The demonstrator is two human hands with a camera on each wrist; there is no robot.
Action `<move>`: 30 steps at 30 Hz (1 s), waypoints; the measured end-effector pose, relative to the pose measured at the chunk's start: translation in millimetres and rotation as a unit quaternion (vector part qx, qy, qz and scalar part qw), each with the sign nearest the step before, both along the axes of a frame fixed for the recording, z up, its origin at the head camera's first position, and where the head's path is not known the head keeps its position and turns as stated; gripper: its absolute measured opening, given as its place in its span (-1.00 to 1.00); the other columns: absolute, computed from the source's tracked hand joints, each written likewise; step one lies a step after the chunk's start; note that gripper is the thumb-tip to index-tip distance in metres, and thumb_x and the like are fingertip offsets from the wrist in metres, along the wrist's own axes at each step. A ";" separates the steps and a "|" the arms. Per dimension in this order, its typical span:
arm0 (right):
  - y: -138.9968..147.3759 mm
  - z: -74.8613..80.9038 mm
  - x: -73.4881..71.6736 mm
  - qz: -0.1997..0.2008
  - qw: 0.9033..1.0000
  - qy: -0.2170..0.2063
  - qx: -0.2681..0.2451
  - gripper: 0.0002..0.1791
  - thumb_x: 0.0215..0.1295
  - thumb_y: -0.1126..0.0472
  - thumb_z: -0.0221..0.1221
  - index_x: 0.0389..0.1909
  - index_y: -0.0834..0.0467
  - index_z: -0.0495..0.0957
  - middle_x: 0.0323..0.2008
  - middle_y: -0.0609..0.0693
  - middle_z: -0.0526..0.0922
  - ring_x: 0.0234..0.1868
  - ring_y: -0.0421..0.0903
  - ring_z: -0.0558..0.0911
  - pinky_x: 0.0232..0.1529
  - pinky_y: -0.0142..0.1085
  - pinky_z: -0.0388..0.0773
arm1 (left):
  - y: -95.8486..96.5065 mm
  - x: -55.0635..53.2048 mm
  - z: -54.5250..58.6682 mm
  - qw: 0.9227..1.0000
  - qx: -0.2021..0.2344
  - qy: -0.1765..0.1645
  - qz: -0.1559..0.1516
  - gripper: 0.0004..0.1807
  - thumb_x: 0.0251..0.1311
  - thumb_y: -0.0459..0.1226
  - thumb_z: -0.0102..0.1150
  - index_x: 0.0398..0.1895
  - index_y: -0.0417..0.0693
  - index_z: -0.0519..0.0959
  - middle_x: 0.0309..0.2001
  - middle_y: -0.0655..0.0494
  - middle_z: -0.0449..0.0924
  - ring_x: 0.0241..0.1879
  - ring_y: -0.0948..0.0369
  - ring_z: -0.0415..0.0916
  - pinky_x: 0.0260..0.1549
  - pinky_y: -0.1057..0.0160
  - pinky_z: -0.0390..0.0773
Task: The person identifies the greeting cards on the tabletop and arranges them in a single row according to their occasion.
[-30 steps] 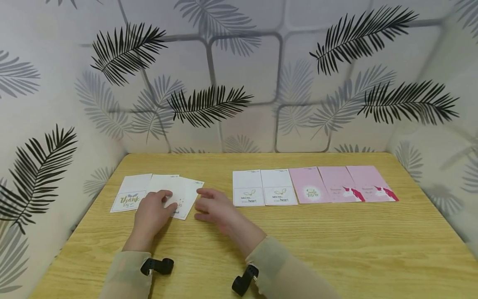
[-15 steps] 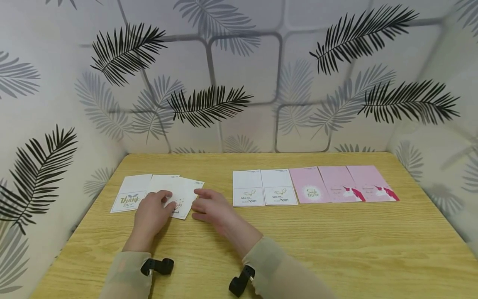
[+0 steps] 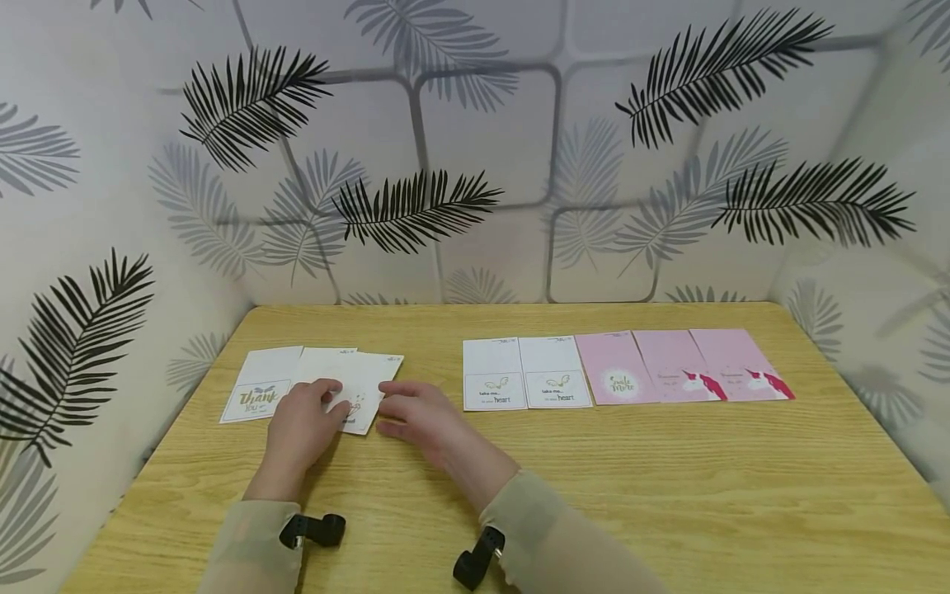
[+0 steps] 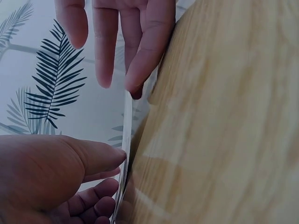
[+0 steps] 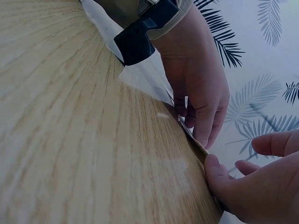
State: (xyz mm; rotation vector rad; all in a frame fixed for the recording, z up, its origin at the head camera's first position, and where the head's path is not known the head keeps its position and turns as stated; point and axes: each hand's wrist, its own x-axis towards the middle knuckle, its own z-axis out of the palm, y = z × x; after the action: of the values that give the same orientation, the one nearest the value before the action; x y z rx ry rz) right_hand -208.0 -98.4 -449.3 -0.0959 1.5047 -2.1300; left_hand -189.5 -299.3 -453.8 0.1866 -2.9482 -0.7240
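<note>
White cards lie near the table's left edge, left hand resting on them, right hand touching one side (both unclenched), presumably keeping them aligned.

White cards, pink cards, yellowish wood-grained table

A wood-grained desk bears three white printed cards at left, while two more white cards and three pink cards line up side by side farther right.
</note>
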 end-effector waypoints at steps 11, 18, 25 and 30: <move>-1.3 1.3 3.1 0.047 0.998 0.017 0.044 -0.38 0.48 0.45 0.22 0.53 0.47 0.42 0.49 0.29 0.51 0.30 0.09 0.67 0.29 -0.10 0.64 | 1.3 0.2 3.5 1.000 0.005 0.009 -0.005 -0.59 0.49 -0.26 0.35 0.26 -0.36 0.66 0.01 -0.30 0.68 -0.01 -0.20 0.61 0.02 -0.26 0.58; 3.2 1.3 4.5 0.038 0.999 0.005 0.036 -0.37 0.48 0.47 0.23 0.54 0.48 0.39 0.49 0.32 0.50 0.22 0.05 0.69 0.26 -0.09 0.66 | -0.7 -2.1 2.4 1.000 0.018 0.006 -0.013 -0.59 0.51 -0.26 0.32 0.27 -0.37 0.65 0.00 -0.32 0.71 -0.04 -0.19 0.65 0.00 -0.25 0.59; 10.0 1.4 4.1 0.044 0.998 0.024 0.047 -0.41 0.49 0.42 0.26 0.50 0.44 0.47 0.42 0.29 0.57 0.26 0.10 0.70 0.28 -0.08 0.66 | -2.4 -3.2 2.0 1.000 0.015 0.003 -0.008 -0.57 0.52 -0.24 0.30 0.30 -0.36 0.63 0.03 -0.35 0.71 0.00 -0.23 0.65 0.02 -0.27 0.59; 9.5 -0.5 3.8 0.076 0.986 0.091 0.121 -0.45 0.48 0.30 0.35 0.44 0.33 0.59 0.44 0.13 0.61 0.36 -0.08 0.58 0.29 -0.20 0.61 | -4.6 -1.8 0.7 1.000 0.031 -0.003 -0.005 -0.55 0.52 -0.23 0.29 0.31 -0.35 0.62 0.06 -0.36 0.69 0.05 -0.25 0.63 0.08 -0.29 0.56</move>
State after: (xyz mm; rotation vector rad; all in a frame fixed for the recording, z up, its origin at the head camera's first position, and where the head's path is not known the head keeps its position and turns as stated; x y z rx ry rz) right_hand -204.2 -88.9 -449.8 -0.3141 1.7893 -1.8455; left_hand -191.3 -303.9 -453.1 0.1800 -2.9370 -0.8174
